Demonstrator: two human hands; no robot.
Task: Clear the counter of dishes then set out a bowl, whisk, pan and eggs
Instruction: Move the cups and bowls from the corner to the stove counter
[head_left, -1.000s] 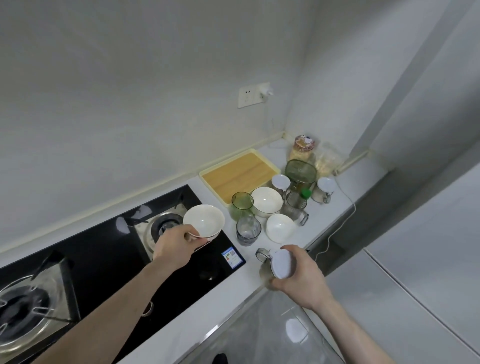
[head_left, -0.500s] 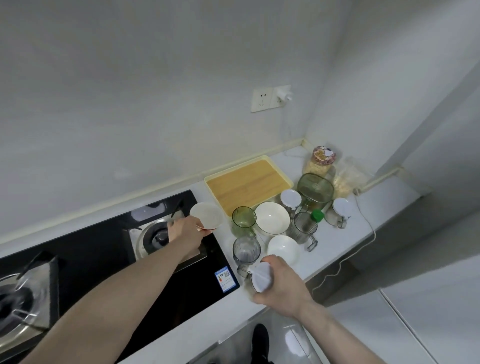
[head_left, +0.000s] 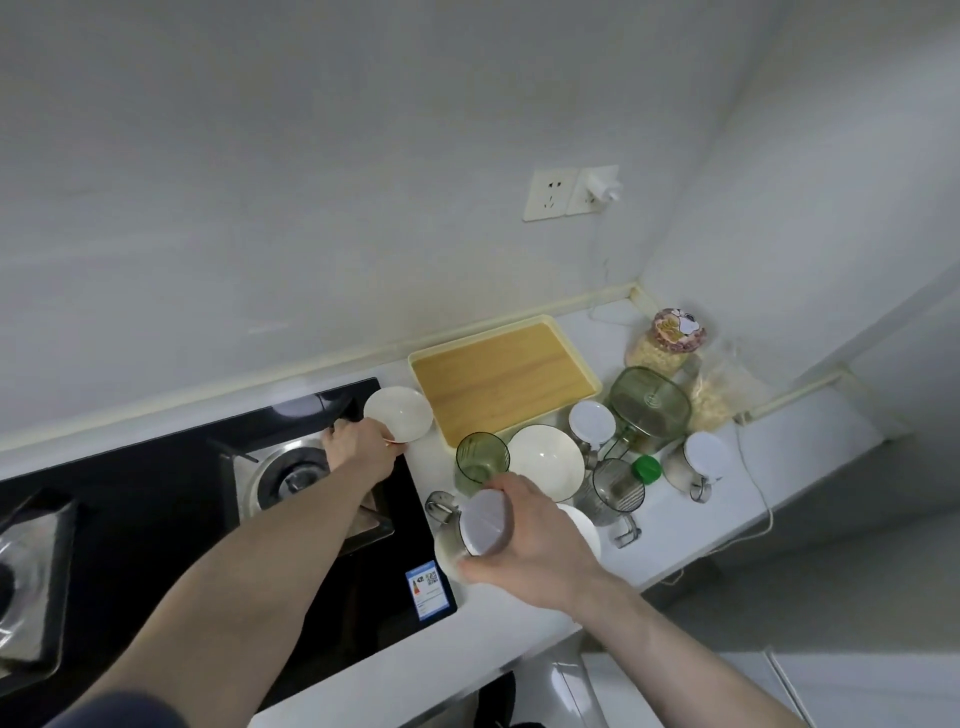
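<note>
Head view: the left hand (head_left: 358, 451) grips a small white bowl (head_left: 398, 419) by its near rim, fingers curled under it, holding it low at the back corner of the stove (head_left: 156, 499) just beside the tray (head_left: 503, 383). Whether the bowl touches the counter (head_left: 810, 441) I cannot tell; it looks like it is being parked out of the way. The right hand (head_left: 530, 545) is wrapped round a white-lidded jar (head_left: 480, 525), fingers closed on its body, lifted above the dishes so it can be carried off. On the counter sit a green cup (head_left: 480, 460), a larger bowl (head_left: 545, 462), 2 more lidded jars (head_left: 592, 423) and a green lidded box (head_left: 649, 410). No whisk, pan or eggs are visible, so clearing seems to be barely under way.

Against 1 second ago, the left hand has carried the bowl from above the burner back toward the tray, and the right hand has raised the jar off the counter edge and moved it over the dishes.
</note>
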